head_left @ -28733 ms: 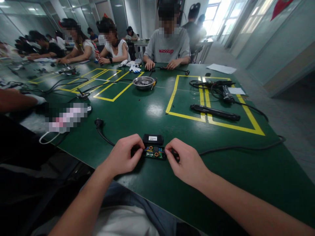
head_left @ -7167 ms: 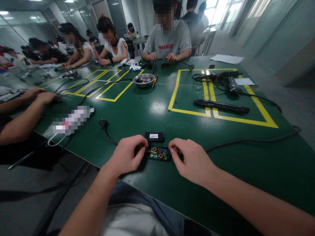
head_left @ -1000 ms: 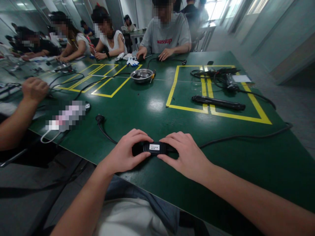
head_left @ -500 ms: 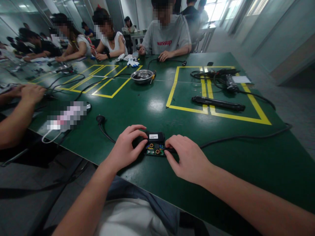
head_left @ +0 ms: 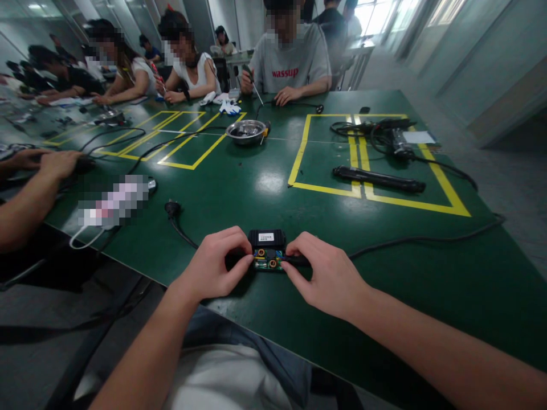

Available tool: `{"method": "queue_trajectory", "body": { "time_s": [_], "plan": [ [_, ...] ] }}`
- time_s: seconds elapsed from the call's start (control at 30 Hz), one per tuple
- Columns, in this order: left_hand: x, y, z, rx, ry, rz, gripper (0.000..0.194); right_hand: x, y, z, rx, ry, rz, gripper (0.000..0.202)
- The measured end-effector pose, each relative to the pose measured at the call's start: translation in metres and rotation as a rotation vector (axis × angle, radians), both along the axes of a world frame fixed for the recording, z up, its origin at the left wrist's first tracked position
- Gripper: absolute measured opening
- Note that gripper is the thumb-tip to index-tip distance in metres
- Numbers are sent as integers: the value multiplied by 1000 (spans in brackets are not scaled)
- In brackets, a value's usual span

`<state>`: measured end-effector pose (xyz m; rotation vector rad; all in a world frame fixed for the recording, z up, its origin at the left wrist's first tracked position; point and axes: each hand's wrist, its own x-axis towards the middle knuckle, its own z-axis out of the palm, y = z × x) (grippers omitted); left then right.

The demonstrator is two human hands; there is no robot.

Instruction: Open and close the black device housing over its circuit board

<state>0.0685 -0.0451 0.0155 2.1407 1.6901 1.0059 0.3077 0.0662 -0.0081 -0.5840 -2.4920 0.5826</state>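
A small green circuit board (head_left: 267, 259) with two copper coils lies in a dark case half on the green table in front of me. Thumb and fingers of my left hand (head_left: 219, 263) close on its left end, where a black cable enters. My right hand (head_left: 321, 269) pinches the right end beside another black cable (head_left: 410, 238). Just behind the board rests a black cover (head_left: 267, 237) with a white label, apart from my fingertips. The left cable ends in a black plug (head_left: 172, 209) on the table.
A metal bowl (head_left: 246, 132) of small parts stands farther back. To the right lie a long black packet (head_left: 378, 180) and coiled cables (head_left: 371, 134) among yellow tape lines. A co-worker's hands (head_left: 60, 163) are at the left; another person across holds a screwdriver (head_left: 254, 84).
My left fingers have moved down from beside the cover to the board's left end. My right hand stays nearly in place. Across the table, a screwdriver has come up in a co-worker's hand.
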Motion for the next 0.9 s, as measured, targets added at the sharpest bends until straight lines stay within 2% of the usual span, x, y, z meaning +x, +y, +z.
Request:
{"method": "queue_trajectory", "body": {
  "time_s": [0.17,0.37,0.47,0.57,0.77,0.9],
  "plan": [
    [-3,1,-2,14,-21,53,14,0,2,1,-19,13,-18,16],
    [0,2,-2,3,75,70,15,-3,2,-1,-2,-20,-33,11],
    [0,3,-3,58,116,68,27,-4,3,-2,50,-5,-62,8],
    [-3,7,-6,27,140,91,37,-5,3,-2,62,4,-87,10],
    [-7,14,-15,-63,24,284,22,-3,2,1,-15,15,-76,22],
    [-7,9,-11,15,-83,280,21,-1,1,2,-33,76,-65,35]
  ]
}}
